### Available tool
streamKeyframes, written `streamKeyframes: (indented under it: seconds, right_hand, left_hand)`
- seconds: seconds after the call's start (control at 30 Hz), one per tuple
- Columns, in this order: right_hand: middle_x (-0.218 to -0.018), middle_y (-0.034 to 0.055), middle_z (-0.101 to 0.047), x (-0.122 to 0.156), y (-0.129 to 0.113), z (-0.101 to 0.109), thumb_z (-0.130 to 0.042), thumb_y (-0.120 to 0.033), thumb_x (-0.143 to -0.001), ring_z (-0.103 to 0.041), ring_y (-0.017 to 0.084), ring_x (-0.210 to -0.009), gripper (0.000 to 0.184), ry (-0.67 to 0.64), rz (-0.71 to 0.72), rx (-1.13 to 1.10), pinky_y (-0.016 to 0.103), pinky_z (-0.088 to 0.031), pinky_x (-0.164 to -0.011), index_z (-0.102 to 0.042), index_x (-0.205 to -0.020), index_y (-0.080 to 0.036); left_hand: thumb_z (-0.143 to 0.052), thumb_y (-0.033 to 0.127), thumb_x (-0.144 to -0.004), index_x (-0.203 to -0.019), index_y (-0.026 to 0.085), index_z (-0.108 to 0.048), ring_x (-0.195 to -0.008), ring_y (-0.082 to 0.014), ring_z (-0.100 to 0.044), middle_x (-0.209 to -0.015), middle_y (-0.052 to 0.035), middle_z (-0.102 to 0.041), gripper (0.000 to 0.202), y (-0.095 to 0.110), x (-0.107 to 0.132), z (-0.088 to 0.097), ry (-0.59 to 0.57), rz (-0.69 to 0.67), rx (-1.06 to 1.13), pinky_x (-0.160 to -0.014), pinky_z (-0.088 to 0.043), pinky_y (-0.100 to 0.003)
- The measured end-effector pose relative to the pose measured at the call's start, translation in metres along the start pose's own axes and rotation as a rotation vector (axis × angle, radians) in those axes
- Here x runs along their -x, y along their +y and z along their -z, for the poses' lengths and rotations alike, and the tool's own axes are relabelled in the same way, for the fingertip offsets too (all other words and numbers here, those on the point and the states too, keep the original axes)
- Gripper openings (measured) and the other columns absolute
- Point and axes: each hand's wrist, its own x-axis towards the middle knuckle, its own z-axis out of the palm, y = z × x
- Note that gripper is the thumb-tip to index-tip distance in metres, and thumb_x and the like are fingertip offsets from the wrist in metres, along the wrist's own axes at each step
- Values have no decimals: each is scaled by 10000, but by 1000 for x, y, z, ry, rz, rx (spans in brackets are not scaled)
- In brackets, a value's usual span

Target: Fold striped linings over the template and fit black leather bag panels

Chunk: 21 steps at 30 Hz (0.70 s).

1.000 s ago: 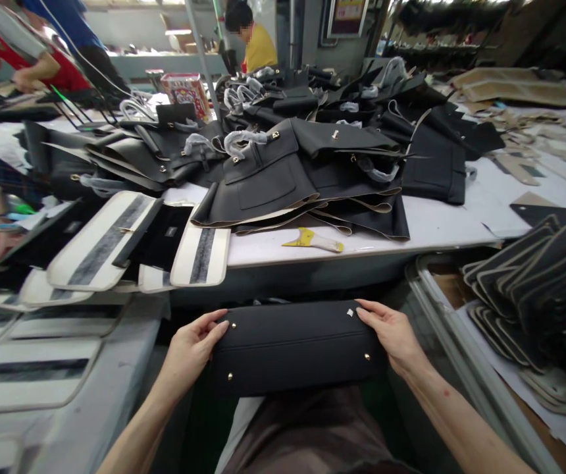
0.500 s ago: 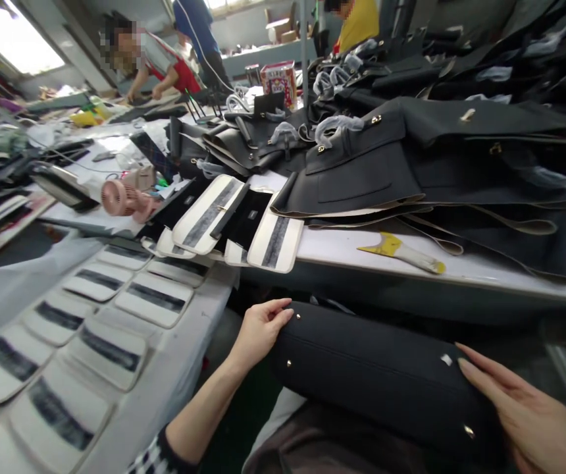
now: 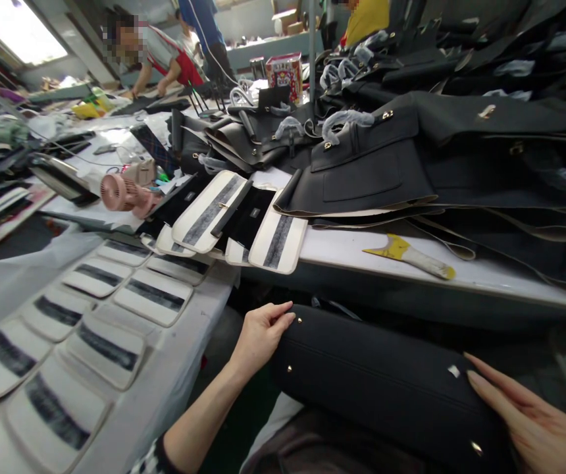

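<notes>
A long black leather panel point(image 3: 376, 382) with small gold studs lies across my lap below the table edge. My left hand point(image 3: 262, 336) grips its left end, fingers curled over the edge. At the lower right my right hand point(image 3: 534, 424) rests on its right end with the fingers stretched flat along the leather. A yellow-handled scraper point(image 3: 411, 255) lies on the white table point(image 3: 342, 253) just beyond the panel.
Cream pieces with dark strips point(image 3: 236, 220) overlap at the table edge; more of them point(image 3: 100, 336) lie in rows on a lower surface at left. Black bag parts point(image 3: 411, 158) pile up behind. A pink fan point(image 3: 120, 194) stands at left. People work at the far benches.
My view swung left and dropped closer to the table after the first frame; in the last half second it hardly shifted. Both hands stay on the ends of the panel.
</notes>
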Motion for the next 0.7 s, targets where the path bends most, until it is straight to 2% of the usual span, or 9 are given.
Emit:
streamKeyframes:
  seconds: [0.1, 0.27, 0.4, 0.53, 0.7]
  right_hand:
    - [-990, 102, -750, 9, -15, -10, -890, -432, -519, -723, 289, -877, 718, 42, -120, -53, 238, -612, -681, -698, -1180, -228]
    - [-961, 103, -755, 15, -24, -16, -865, -418, -594, -714, 248, -885, 655, -40, 9, -44, 276, -592, -772, -699, -1169, -152]
    - [-969, 101, -753, 16, -26, -15, -851, -429, -618, -714, 245, -852, 618, -48, 52, -48, 318, -581, -781, -706, -1151, -151]
    - [-968, 107, -751, 18, -26, -14, -836, -439, -635, -713, 269, -872, 611, -53, 78, -24, 364, -577, -802, -704, -1152, -140]
    - [-994, 115, -746, 15, -22, -13, -813, -429, -671, -714, 258, -867, 589, -43, 96, -3, 337, -574, -785, -694, -1165, -130]
  left_hand:
    - [-636, 417, -829, -1103, 182, -733, -881, -229, -673, -939, -52, -749, 374, -5, 0, -1, -21, 10, 14, -783, -492, -311]
    - [-669, 552, -753, -1131, 198, -717, -941, -262, -673, -1006, -49, -746, 520, -17, -4, -1, -44, 67, -7, -840, -497, -336]
    - [-684, 638, -668, -1129, 217, -719, -977, -298, -665, -1011, -43, -747, 625, -22, -9, 0, -59, 117, -61, -876, -498, -369]
    - [-683, 680, -620, -1129, 243, -717, -1014, -309, -658, -1033, -33, -745, 672, -24, -8, 1, -60, 174, -68, -940, -480, -392]
    - [-687, 683, -617, -1136, 255, -713, -1010, -308, -662, -1016, -30, -749, 674, -29, -10, 1, -76, 197, -79, -952, -479, -398]
